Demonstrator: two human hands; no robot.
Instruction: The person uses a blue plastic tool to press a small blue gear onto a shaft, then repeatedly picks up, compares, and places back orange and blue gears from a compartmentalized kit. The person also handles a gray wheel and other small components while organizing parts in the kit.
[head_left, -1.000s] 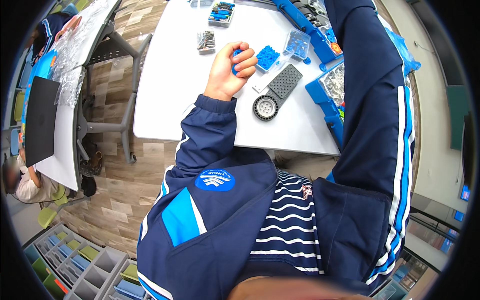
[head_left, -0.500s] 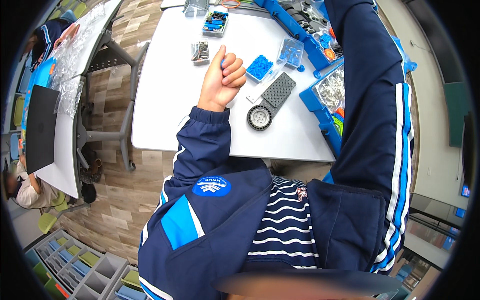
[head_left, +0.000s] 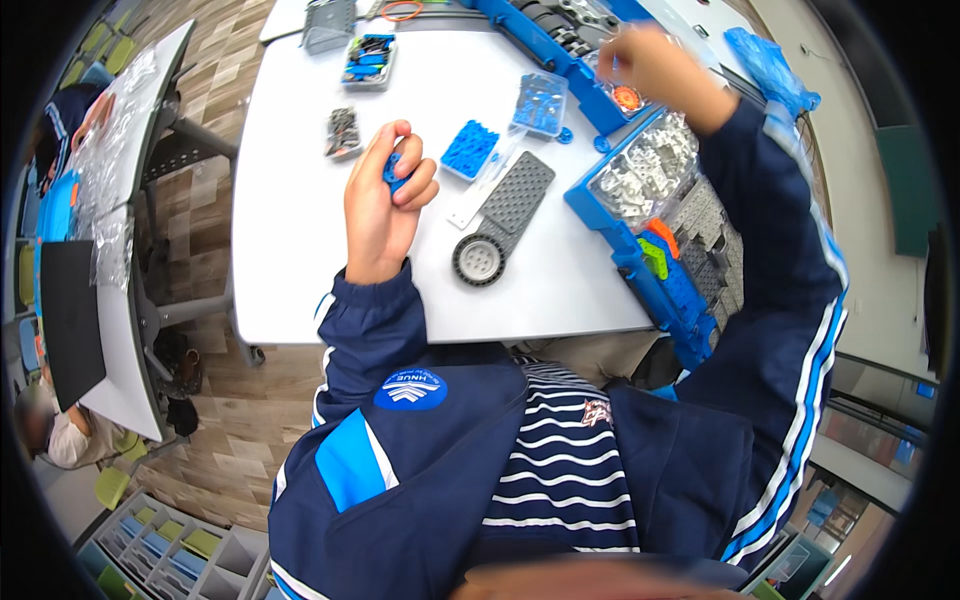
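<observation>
Bright, fairly even light whitens the table (head_left: 300, 260), the right hand (head_left: 660, 75) is blurred at far right, and fisheye distortion curves lines toward the edges.

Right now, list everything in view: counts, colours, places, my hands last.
Worktable: one, white, centre.
Building plate: one, grey, worktable middle.
Wheel: one, black and grey, plate's near end.
Flat strip: one, white, beside plate.
Boxes of blue pieces: two, clear, beyond plate.
Boxes of mixed pieces: two, clear, left.
Container: one, grey, far left corner.
Ring: one, orange, far edge.
Loose pieces: two, blue, beside trays.
Parts trays: two, blue, right.
Plastic bag: one, blue, upper right.
Second table: one, white, left.
Panel: one, black, second table.
Storage bins: several, grey, lower left.
Other people: two, pale and dark clothes, left.
Left hand: one, navy sleeve, gripping blue piece.
Right hand: one, navy sleeve, over upper tray.
</observation>
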